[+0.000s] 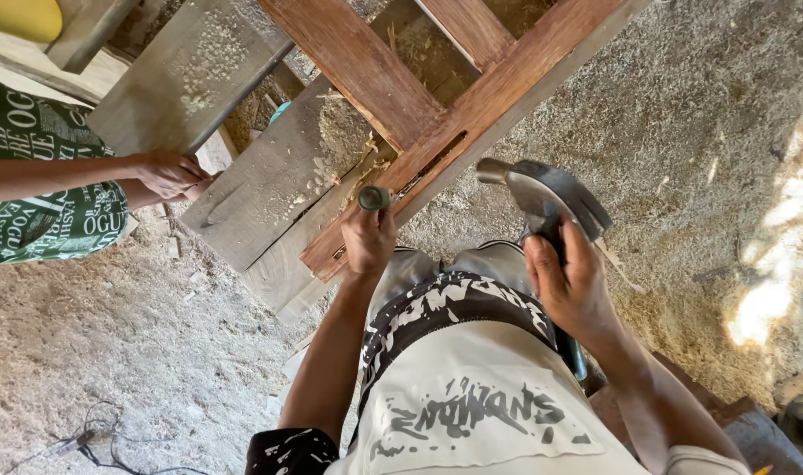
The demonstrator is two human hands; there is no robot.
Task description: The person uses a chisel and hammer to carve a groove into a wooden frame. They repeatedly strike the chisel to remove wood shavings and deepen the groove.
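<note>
**Timber frame, hammer and chisel: items in view, largest first**

Sawdust floor [683, 114]: pale, fills the right and lower left of the frame.

Reddish wooden frame [472, 114]: long rail runs diagonally from upper right to centre, with two cross members joining it from the upper left. A narrow slot is cut in the rail at centre.

Grey planks [261, 176]: lie under the frame, upper left to centre, dusted with shavings.

Another person's hand [166, 173]: enters from the left edge and rests on a plank edge, beside green printed cloth [32, 176].

Hammer [547, 193]: right of centre, just above the right hand [573, 286], which is closed around its dark handle. The steel head is raised; its long axis runs left to right, striking face pointing left toward the chisel, claw to the lower right. The handle runs down toward the lower right.

Chisel [373, 198]: centre of the frame, gripped in the closed left hand [369, 239]. Only its round dark butt shows above the fist, seen end-on, beside the slot; the blade is hidden.
</note>
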